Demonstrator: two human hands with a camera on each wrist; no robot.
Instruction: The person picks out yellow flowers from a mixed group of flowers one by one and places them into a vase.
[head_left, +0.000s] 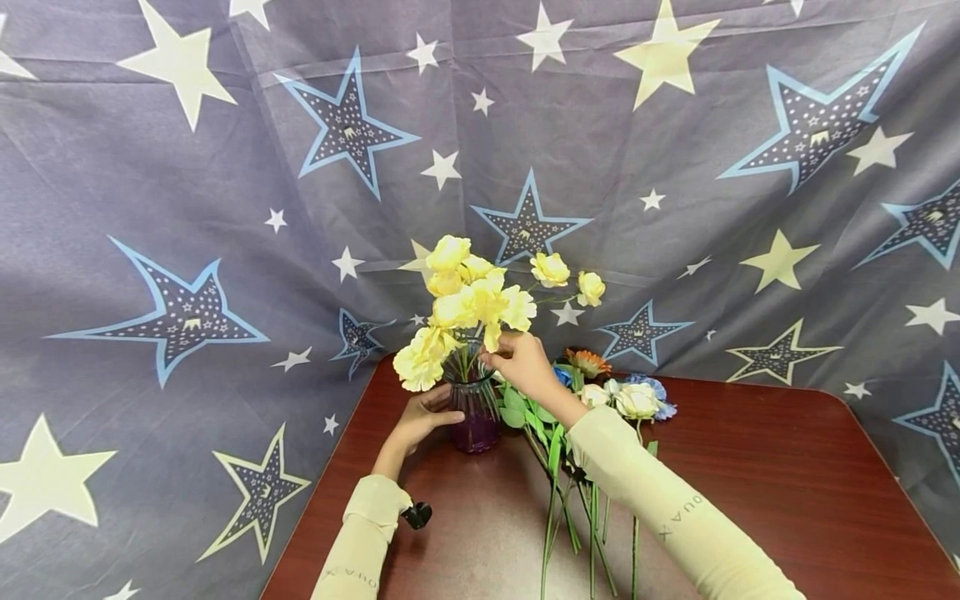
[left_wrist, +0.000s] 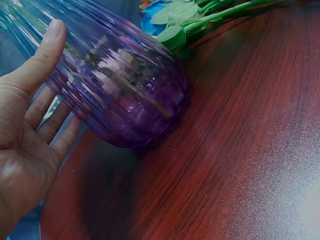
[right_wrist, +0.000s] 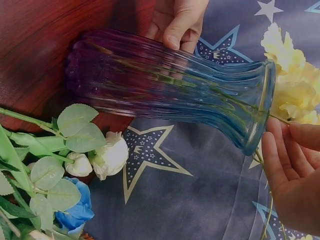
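A ribbed glass vase (head_left: pixel 476 421), blue at its flared mouth and purple at its base, stands upright on the table. My left hand (head_left: pixel 422 421) holds its side, with the thumb across the near face and the fingers behind the glass (left_wrist: pixel 130 90). At the rim, my right hand (head_left: pixel 525 367) pinches a thin flower stem (right_wrist: pixel 250 106) between thumb and fingertips. Yellow flowers (head_left: pixel 468 304) spread above the mouth, and several stems show through the glass. Part of the bunch hides the rim in the head view.
To the right of the vase lies a pile of loose artificial flowers: white roses (head_left: pixel 636 401), a blue flower (right_wrist: pixel 77 207), an orange flower (head_left: pixel 587 362) and long green stems (head_left: pixel 555 500). A star-patterned cloth (head_left: pixel 225 167) hangs behind the dark red table (head_left: pixel 750 475).
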